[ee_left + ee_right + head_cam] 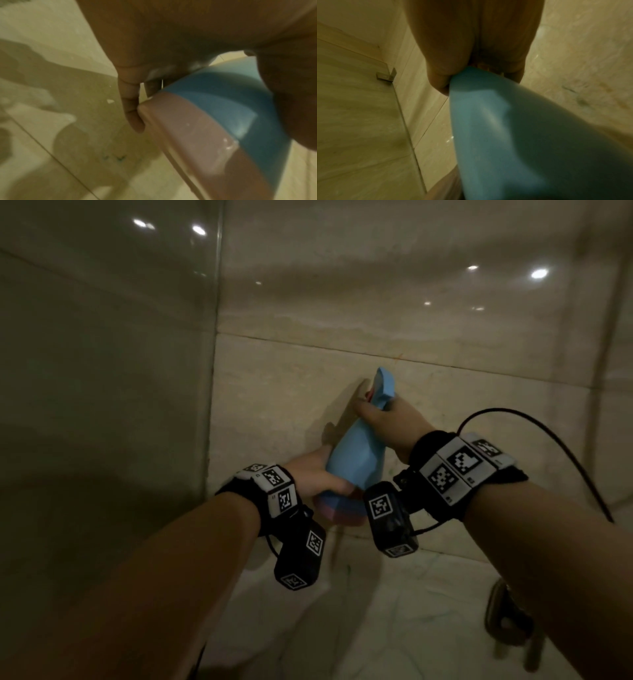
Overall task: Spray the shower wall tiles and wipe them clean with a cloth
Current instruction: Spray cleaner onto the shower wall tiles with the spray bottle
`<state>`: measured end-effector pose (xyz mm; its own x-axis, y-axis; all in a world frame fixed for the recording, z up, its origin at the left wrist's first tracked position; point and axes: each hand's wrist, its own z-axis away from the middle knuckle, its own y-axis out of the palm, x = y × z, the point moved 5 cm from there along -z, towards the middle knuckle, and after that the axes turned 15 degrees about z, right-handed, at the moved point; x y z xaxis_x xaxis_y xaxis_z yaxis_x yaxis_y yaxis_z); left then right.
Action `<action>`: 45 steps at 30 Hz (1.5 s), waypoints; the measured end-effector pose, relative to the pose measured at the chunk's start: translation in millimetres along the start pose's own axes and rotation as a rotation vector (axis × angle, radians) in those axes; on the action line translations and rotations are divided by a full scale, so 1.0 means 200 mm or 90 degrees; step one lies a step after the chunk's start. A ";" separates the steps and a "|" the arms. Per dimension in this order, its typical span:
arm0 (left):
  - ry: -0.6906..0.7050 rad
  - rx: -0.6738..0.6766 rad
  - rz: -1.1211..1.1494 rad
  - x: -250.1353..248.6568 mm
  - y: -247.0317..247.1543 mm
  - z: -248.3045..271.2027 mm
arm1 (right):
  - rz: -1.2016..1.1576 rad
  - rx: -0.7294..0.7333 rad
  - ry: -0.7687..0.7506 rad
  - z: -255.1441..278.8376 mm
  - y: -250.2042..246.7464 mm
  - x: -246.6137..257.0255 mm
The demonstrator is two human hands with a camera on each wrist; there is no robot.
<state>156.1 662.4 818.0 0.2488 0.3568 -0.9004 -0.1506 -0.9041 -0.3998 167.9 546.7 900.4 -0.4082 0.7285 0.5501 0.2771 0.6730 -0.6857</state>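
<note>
Tilting toward the beige wall tiles (308,378), a blue spray bottle (356,453) with a pinkish base is being held by both hands. The right hand (383,412) is gripping the neck, the left hand (318,474) cupping the base. It is probably light, rigid, wet-slippery. A glass panel (102,354) is standing just left.

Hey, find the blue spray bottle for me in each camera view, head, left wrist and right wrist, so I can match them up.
Head: blue spray bottle at centre, tilted against the wall tiles, left hand at its base, right hand at its neck.
Left wrist: lower right, its pink base foremost.
Right wrist: centre to lower right, blue body.
Shared landmark: the beige tile grout line.
</note>
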 end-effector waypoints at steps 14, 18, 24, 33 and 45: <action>0.006 0.038 0.063 0.02 0.24 -0.03 | 0.075 0.021 0.030 0.12 -0.09 -0.18; 0.001 0.049 0.072 0.03 0.34 -0.08 | 0.068 0.010 0.071 0.15 -0.16 -0.28; 0.019 0.061 0.057 -0.02 0.45 -0.10 | 0.085 -0.001 0.078 0.17 -0.23 -0.34; 0.013 0.106 0.018 -0.05 0.62 -0.08 | 0.053 0.010 0.113 0.24 -0.27 -0.54; -0.006 0.120 0.030 -0.07 0.90 -0.31 | 0.110 0.005 0.127 0.27 -0.51 -0.75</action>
<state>184.8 480.0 769.4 0.2288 0.3173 -0.9203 -0.3385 -0.8605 -0.3808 154.9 362.3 861.7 -0.1756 0.8435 0.5076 0.3202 0.5365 -0.7808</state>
